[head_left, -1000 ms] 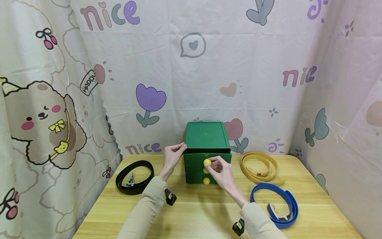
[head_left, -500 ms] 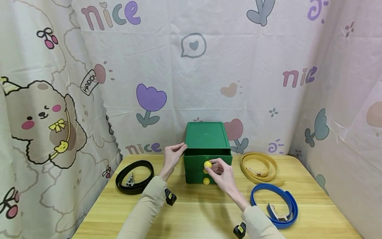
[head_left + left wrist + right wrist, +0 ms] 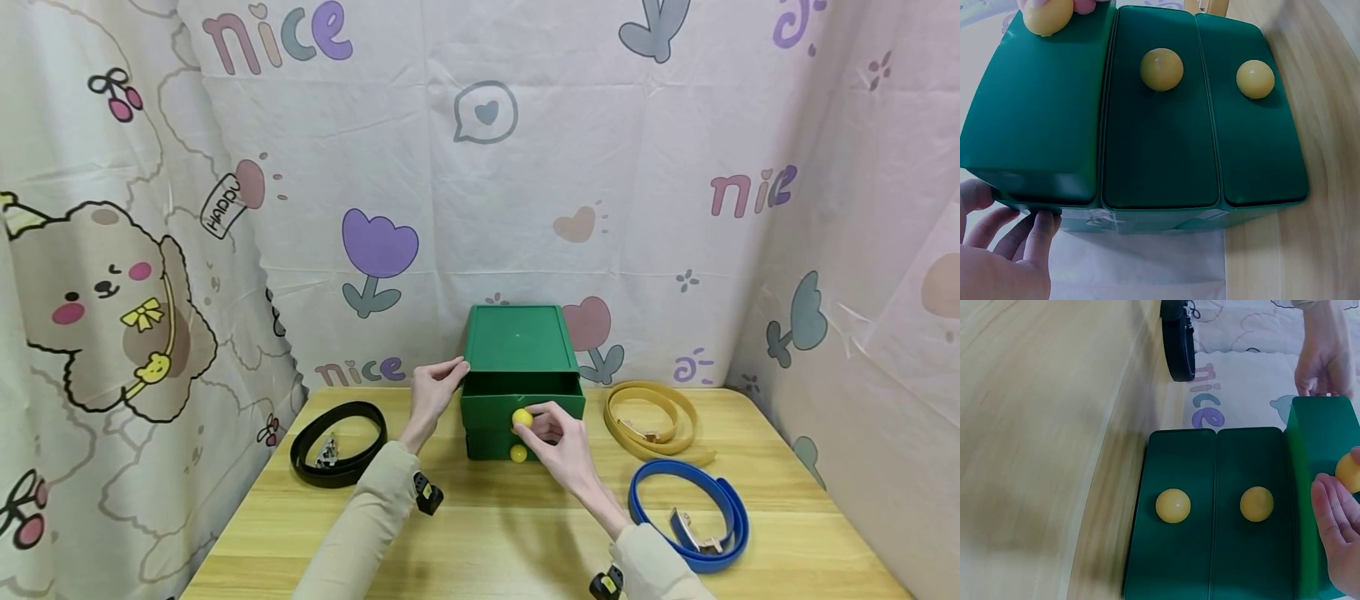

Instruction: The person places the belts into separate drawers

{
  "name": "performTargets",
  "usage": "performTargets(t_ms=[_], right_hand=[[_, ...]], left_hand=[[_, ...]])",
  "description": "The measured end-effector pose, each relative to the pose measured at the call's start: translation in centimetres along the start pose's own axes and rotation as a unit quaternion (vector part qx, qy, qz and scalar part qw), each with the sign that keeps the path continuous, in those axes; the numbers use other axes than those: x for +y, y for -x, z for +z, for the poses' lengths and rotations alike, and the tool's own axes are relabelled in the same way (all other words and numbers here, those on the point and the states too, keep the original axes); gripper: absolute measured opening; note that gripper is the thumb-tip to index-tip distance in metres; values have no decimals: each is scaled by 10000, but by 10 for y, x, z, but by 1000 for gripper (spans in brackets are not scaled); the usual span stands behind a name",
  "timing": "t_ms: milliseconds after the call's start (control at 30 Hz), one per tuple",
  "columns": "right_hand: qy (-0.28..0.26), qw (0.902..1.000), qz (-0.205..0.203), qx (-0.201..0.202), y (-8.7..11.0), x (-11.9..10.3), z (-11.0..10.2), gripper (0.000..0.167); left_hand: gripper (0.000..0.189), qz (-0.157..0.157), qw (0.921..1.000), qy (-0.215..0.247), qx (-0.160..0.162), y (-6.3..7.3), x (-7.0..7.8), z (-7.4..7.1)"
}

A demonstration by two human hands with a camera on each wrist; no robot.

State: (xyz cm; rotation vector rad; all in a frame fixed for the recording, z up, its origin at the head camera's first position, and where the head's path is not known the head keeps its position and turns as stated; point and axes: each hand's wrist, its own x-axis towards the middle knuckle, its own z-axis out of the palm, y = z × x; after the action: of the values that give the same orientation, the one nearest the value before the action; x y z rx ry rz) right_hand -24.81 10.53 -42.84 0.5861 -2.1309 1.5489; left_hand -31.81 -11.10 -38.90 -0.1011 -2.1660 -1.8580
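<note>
The green plastic three-drawer box is standing on the pale wooden table, left hand pinching its corner, right hand pinching the top drawer's round yellow knob; level pulling should be preventing jams.

Pale, smooth wood grain on the desk, and near its back edge the green drawer unit shows smooth plastic, its yellow knobs glossy, catching light! Toward the left edge, a smooth black belt; toward the right, shiny metal on the blue belt. Behind, creased matt cloth.
</note>
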Motion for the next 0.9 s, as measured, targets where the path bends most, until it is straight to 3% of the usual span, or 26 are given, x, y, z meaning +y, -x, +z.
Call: performTargets(t_ms=[167,900], right_hand=[[27,10000,33,-24,4,-25,-4,22],[66,9998,-98,-132,12,-33,-6,20]], left_hand=[[29,-23,10000,-21,3,0,0,0],[30,-31,10000,-37,22,1,0,1]])
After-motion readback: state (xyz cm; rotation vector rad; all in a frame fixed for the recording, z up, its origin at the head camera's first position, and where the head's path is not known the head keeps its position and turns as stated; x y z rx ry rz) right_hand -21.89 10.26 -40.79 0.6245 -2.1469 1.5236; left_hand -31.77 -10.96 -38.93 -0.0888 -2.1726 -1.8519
